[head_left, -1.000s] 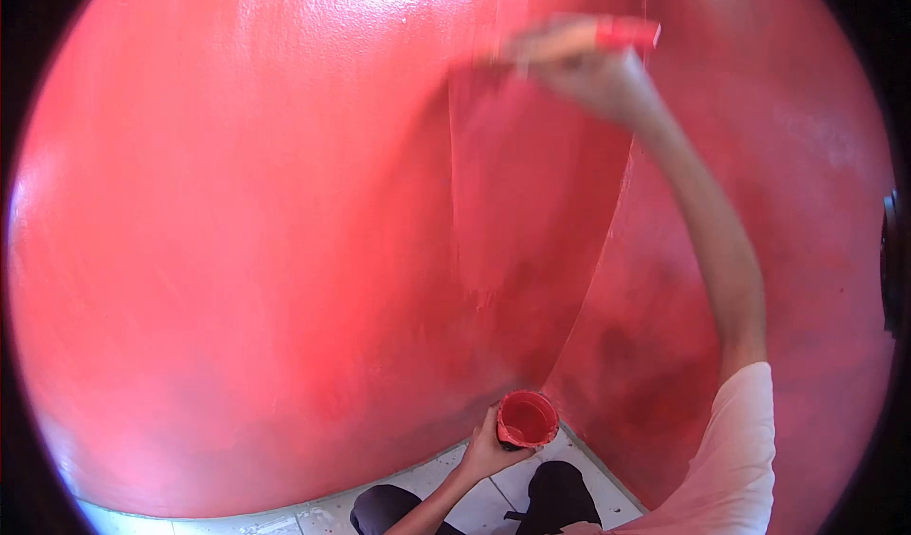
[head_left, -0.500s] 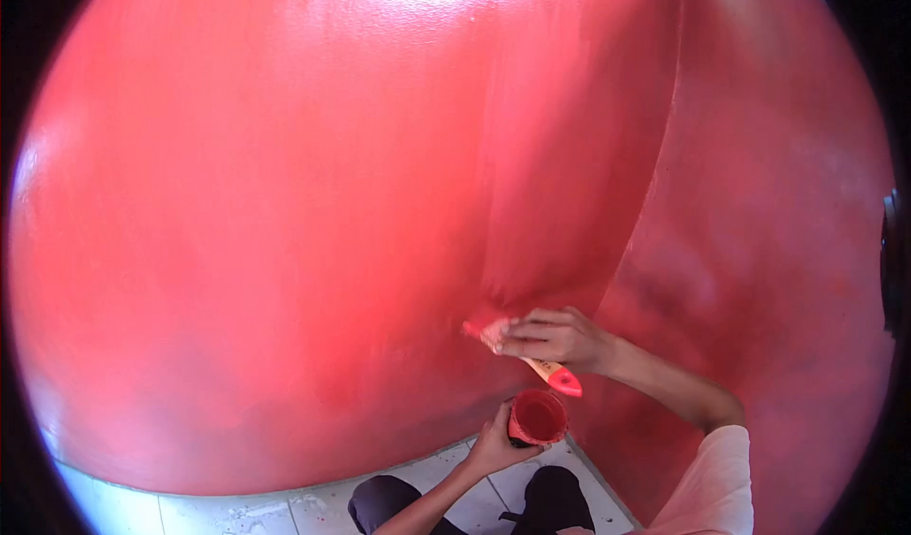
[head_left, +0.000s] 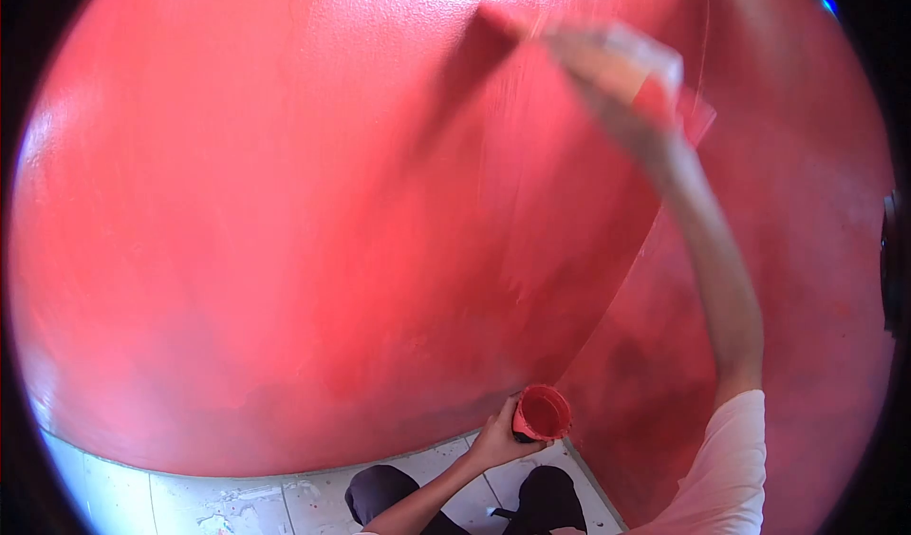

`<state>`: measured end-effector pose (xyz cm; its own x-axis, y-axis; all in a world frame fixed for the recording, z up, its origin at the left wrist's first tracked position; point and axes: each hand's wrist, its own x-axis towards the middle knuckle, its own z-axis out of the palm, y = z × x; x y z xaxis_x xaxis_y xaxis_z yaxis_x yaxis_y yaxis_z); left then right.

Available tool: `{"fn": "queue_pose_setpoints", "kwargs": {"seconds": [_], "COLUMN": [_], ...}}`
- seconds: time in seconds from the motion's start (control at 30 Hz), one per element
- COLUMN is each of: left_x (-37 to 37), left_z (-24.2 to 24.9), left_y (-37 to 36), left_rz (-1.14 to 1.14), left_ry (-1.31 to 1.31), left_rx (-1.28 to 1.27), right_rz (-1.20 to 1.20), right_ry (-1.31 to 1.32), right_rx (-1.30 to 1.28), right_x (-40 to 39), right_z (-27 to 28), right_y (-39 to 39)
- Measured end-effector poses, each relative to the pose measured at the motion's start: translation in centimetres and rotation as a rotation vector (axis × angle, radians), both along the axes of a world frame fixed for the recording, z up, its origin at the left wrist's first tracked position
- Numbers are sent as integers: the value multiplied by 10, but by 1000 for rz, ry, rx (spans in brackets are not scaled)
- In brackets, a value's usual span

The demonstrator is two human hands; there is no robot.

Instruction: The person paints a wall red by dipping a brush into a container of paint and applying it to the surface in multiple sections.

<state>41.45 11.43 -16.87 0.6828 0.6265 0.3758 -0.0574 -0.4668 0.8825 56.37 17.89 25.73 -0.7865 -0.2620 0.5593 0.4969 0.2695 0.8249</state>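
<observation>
My right hand (head_left: 617,70) is raised high against the red wall (head_left: 285,203), closed around a paintbrush (head_left: 651,100) with a pale handle and a red end. Motion blurs both hand and brush. The bristle end points left and lies on or close to the wall, and a dark shadow falls beneath it. Low down, my left hand (head_left: 497,440) grips a small cup of red paint (head_left: 543,413), its mouth facing up toward me. Red coats the cup's rim and inside.
A corner line (head_left: 655,226) divides the front wall from a second red wall (head_left: 788,298) on the right. White floor tiles (head_left: 228,506) with paint spots run along the bottom. My knees (head_left: 550,499) show in dark trousers. A dark object (head_left: 889,260) is at the right edge.
My right hand has swept the paintbrush from low near the cup up to the upper part of the wall. The left hand and cup have barely moved.
</observation>
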Motion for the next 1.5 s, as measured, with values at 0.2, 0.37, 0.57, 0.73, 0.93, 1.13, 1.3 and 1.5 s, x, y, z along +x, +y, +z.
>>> {"fn": "queue_pose_setpoints", "kwargs": {"seconds": [0.2, 0.37, 0.57, 0.73, 0.93, 1.13, 1.3, 1.5], "left_x": [0, -2, 1, 0, 4, 1, 1, 9], "left_z": [-2, -4, -11, -7, -15, -12, -12, -28], "left_y": [0, 3, 5, 5, 9, 7, 6, 11], "left_rz": [-4, -39, -42, -51, -104, -75, -101, -97], "left_ry": [34, 20, 19, 23, -77, -40, -52, -107], "left_rx": [-28, -42, -5, -59, 24, -15, -45, 12], "right_rz": [-63, -241, 347, -33, -98, -5, 258, -20], "right_ry": [-2, -94, 396, -41, -73, -39, 619, 30], "right_rx": [-646, -584, -301, -84, -786, -504, -197, -345], "right_x": [-5, -20, -36, -21, -45, -45, -70, -56], "right_z": [-228, -139, 29, -49, -274, -102, 2, -170], "right_y": [-18, -6, 15, 24, -24, 15, -2, 14]}}
